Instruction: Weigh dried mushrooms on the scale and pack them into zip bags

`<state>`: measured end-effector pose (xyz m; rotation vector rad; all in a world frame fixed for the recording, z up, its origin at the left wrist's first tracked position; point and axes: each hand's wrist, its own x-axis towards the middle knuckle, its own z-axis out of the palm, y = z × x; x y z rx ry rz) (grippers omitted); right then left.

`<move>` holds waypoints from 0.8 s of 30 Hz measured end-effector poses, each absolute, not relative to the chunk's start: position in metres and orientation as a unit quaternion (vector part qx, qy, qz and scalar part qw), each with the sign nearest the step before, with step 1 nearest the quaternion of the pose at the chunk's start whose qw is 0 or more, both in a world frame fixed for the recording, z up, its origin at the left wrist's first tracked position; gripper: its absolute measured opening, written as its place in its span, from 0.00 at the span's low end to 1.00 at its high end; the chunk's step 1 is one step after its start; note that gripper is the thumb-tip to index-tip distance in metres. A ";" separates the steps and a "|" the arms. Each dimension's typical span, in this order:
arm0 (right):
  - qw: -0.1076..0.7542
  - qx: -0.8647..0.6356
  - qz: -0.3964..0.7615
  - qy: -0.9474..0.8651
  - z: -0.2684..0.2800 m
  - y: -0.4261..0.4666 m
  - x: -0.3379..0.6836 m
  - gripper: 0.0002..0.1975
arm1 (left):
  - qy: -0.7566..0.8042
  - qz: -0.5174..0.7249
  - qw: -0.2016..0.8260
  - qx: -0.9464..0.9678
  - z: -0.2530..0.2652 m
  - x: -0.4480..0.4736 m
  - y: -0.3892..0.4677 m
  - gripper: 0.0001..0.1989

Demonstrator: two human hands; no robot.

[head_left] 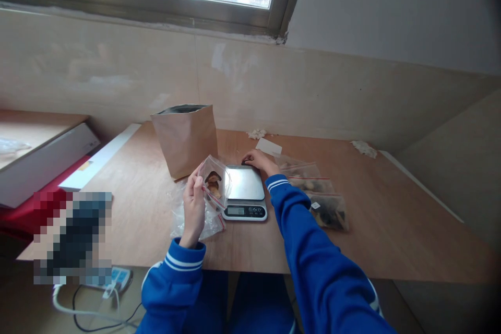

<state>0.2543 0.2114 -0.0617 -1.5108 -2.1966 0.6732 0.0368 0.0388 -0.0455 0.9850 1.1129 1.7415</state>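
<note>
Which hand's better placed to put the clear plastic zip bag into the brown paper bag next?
Probably your left hand: it holds the clear zip bag near the brown paper bag. Your right hand is at the far edge of the silver scale.

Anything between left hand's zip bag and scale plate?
Nothing visible: in view, the zip bag in the left hand overlaps the left side of the scale plate. The right hand is at the plate's far edge.
</note>
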 end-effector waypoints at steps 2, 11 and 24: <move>0.211 -0.547 0.237 -0.775 -0.064 0.211 0.255 0.07 | 0.451 0.686 0.414 0.393 -0.045 0.037 0.039 0.18; 0.360 -0.570 0.238 -0.700 -0.043 0.198 0.234 0.13 | 0.435 0.696 0.416 0.392 -0.046 0.039 0.039 0.13; 0.427 -0.454 0.348 -0.700 0.056 0.068 0.179 0.08 | 0.435 0.690 0.459 0.354 -0.044 0.047 0.033 0.15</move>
